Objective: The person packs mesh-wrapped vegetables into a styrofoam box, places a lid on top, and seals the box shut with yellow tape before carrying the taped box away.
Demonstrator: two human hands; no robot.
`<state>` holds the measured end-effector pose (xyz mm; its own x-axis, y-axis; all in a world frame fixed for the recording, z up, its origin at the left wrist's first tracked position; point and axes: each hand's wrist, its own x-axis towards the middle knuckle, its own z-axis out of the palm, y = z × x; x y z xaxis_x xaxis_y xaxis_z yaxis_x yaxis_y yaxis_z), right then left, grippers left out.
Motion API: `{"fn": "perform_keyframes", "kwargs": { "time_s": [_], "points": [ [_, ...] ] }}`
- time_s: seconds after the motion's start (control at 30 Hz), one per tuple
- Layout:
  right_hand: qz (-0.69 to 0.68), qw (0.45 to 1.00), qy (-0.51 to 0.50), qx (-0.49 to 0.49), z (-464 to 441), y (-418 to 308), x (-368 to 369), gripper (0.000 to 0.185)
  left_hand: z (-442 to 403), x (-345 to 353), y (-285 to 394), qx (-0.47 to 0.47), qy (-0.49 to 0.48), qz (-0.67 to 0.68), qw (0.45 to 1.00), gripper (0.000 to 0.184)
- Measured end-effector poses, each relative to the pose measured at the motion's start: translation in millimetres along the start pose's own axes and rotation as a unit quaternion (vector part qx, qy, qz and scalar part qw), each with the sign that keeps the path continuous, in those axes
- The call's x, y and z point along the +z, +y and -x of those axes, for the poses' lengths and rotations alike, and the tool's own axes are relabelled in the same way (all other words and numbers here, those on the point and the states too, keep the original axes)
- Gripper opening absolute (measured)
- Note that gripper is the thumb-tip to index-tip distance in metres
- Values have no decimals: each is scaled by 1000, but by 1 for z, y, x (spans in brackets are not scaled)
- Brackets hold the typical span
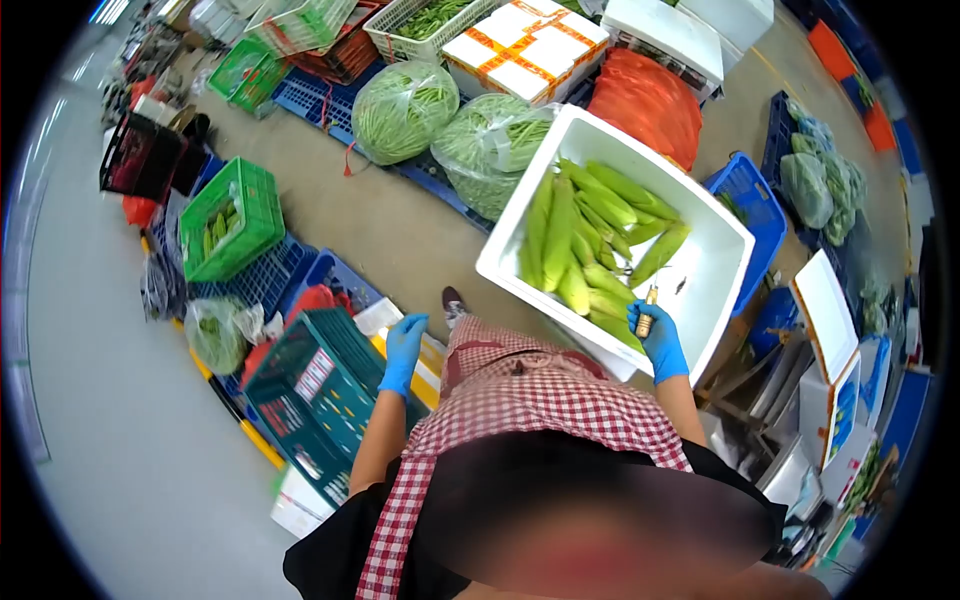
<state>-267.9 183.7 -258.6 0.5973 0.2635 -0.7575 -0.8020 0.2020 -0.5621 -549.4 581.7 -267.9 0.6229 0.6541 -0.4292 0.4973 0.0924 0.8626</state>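
In the head view, my right hand (662, 342), in a blue glove, is closed on a small tool (647, 312) with a golden-brown handle and a metal end pointing away from me; its exact kind is too small to make out. It is over the near side of a white foam box (735, 255). Several ears of green corn (562, 230), in their husks, lie in that box, most of them toward its left and far sides. My left hand (403, 350), also blue-gloved, hangs loosely open with nothing in it, beside a dark green crate (330, 385).
Bags of green beans (405, 110) rest on a blue pallet (320, 100) ahead. Behind the foam box are a red mesh sack (645, 105) and a taped white box (525, 50). A bright green crate (250, 195) stands left, a blue basket (755, 215) right.
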Motion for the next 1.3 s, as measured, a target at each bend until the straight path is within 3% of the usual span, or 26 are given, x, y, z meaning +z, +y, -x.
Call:
{"fn": "perform_keyframes", "kwargs": {
  "time_s": [0.2, 0.27, 0.33, 0.47, 0.57, 0.6, 0.63, 0.7, 0.83, 0.87, 1.0, 1.17, 1.3],
  "points": [
    [-22, 997, 56, 39, 10, 15, 163, 23, -140, -122, 48, -5, 27, 106, 994, 19],
    [-18, 999, 34, 20, -8, 4, 200, 23, -173, -148, 47, -51, 42, 111, 992, 19],
    [-10, 999, 31, 4, -24, -9, 235, 23, -197, -161, 46, -98, 51, 111, 988, 20],
    [-21, 999, 24, -2, -70, -9, 259, 23, -226, -162, 34, -60, -13, 83, 995, 20],
    [-49, 998, 20, 26, -113, -11, 289, 24, -251, -175, 76, -105, -25, 17, 994, 20],
    [-52, 998, 24, 30, -130, -8, 300, 23, -256, -183, 82, -54, -24, 25, 998, 19],
    [-83, 995, -33, 36, -152, -3, 308, 22, -265, -196, 82, -12, -12, -31, 999, 19],
    [-87, 994, -20, 62, -186, 6, 335, 20, -271, -221, 69, -36, 51, -21, 998, 21],
    [-115, 987, -80, 82, -200, -3, 413, 25, -280, -268, 43, -186, 36, 21, 982, 17],
    [-106, 987, -84, 85, -205, 0, 421, 24, -289, -284, 15, -281, 27, -3, 959, 18],
    [-49, 994, -49, 88, -219, 17, 436, 28, -300, -312, -6, -362, -19, -62, 930, 16],
    [-79, 995, 25, 60, -223, 16, 472, 31, -386, -367, -19, -386, -117, -89, 911, 16],
    [-169, 981, 93, 12, -234, 36, 526, 24, -519, -430, -6, -387, -114, 21, 915, 16]
  ]
}}
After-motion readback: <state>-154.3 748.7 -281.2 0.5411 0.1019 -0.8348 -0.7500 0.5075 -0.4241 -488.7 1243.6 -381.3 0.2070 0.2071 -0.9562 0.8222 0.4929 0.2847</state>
